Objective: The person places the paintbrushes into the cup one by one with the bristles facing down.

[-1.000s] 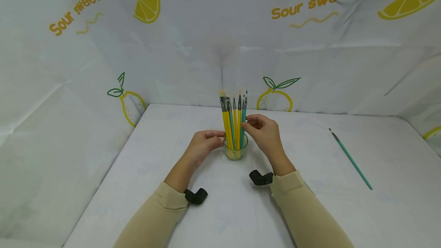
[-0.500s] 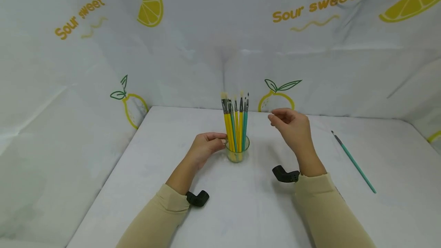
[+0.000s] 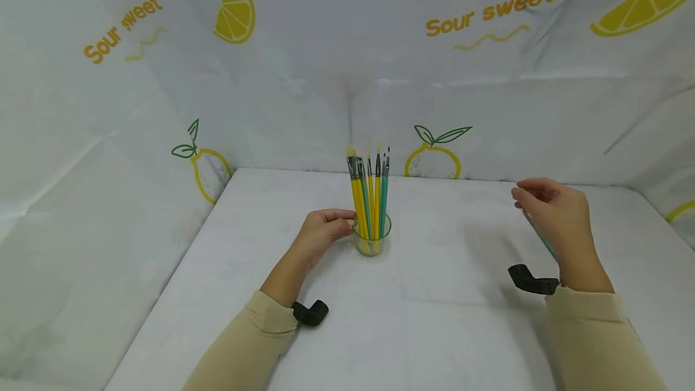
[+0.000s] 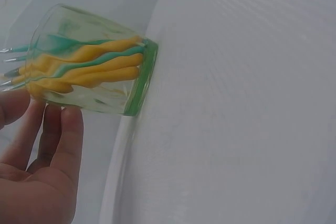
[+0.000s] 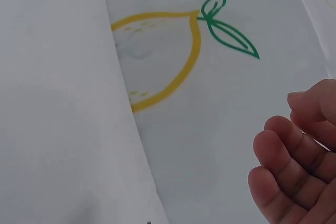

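A clear glass cup [image 3: 371, 247] stands upright on the table, holding several yellow and teal paintbrushes [image 3: 377, 198] with their bristles up. My left hand [image 3: 319, 235] holds the cup at its left side. In the left wrist view, the thumb is near the rim and the fingertips [image 4: 72, 116] lie against the glass [image 4: 89, 22]. Away to the right, my right hand [image 3: 561, 222] hovers above a single teal paintbrush [image 3: 542, 238], hiding most of it. Its fingers [image 5: 273, 145] are loosely curled with nothing between them.
A white cloth covers the table [image 3: 434, 330]. Behind it rises a white backdrop [image 3: 326, 41] printed with lemons and lettering. Each wrist carries a black camera mount, one on the left [image 3: 311, 313] and one on the right [image 3: 532, 280].
My right hand has left the brushes in the cup and travelled right, over the loose teal paintbrush. My left hand stays at the cup.
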{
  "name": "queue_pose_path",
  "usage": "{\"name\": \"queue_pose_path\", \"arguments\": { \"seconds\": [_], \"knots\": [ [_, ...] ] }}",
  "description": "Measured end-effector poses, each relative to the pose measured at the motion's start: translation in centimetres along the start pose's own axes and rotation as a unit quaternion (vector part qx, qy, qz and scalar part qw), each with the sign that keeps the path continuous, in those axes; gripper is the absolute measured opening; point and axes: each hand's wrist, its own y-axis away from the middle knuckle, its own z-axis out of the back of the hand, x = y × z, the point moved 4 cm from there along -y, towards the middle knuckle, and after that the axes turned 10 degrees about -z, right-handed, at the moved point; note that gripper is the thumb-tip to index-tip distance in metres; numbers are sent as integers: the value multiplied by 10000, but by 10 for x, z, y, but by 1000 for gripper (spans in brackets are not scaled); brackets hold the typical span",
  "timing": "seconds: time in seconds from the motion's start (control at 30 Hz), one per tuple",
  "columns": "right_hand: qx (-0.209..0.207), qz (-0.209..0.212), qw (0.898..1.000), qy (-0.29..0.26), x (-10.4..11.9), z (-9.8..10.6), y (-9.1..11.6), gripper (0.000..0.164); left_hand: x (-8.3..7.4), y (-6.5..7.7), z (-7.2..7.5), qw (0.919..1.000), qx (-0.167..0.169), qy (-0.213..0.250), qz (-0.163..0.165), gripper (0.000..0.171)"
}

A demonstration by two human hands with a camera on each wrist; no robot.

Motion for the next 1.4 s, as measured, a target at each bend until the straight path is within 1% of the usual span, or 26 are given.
{"name": "queue_pose_path", "arguments": {
  "seconds": [0.13, 0.3, 0.37, 0.47, 0.6, 0.7, 0.77, 0.83, 0.93, 1.1, 1.23, 1.4],
  "knots": [
    [85, -128, 9991, 386, -18, 9, -4, 50, 2, -1, 1, 10000, -10, -8, 51, 26],
    [279, -97, 9940, 1054, -37, 18, -13, 55, 0, -1, 1, 10000, 11, -47, 36, 27],
    [372, -130, 9896, 1386, -46, 21, -16, 58, -1, -1, 1, 10000, 9, -63, 37, 26],
    [651, -327, 9823, 1723, -59, 25, -20, 64, -2, -1, 1, 9999, 32, -94, 42, 26],
    [1137, -583, 9695, 2090, -75, 26, -24, 72, -3, -2, 0, 10000, 35, -90, 22, 26],
    [1426, -752, 9618, 2211, -85, 25, -28, 76, -3, -2, 0, 10000, 27, -71, 28, 26],
    [1593, -797, 9576, 2265, -91, 24, -31, 78, -2, -2, 0, 10000, 17, -64, 48, 26],
    [1677, -792, 9552, 2307, -95, 23, -32, 77, -1, -3, 0, 10000, 10, -49, 73, 26],
    [1723, -775, 9522, 2401, -99, 21, -33, 75, -1, -3, 1, 10000, 5, -30, 90, 27],
    [1689, -941, 9502, 2443, -101, 21, -30, 72, -1, -1, 1, 10000, -18, -30, 65, 26],
    [1672, -997, 9503, 2430, -102, 21, -30, 72, 0, -1, 1, 9999, -32, -93, 106, 26],
    [1635, -988, 9494, 2494, -103, 21, -32, 70, -1, -1, 1, 10000, -30, -51, 73, 25]
  ]
}}
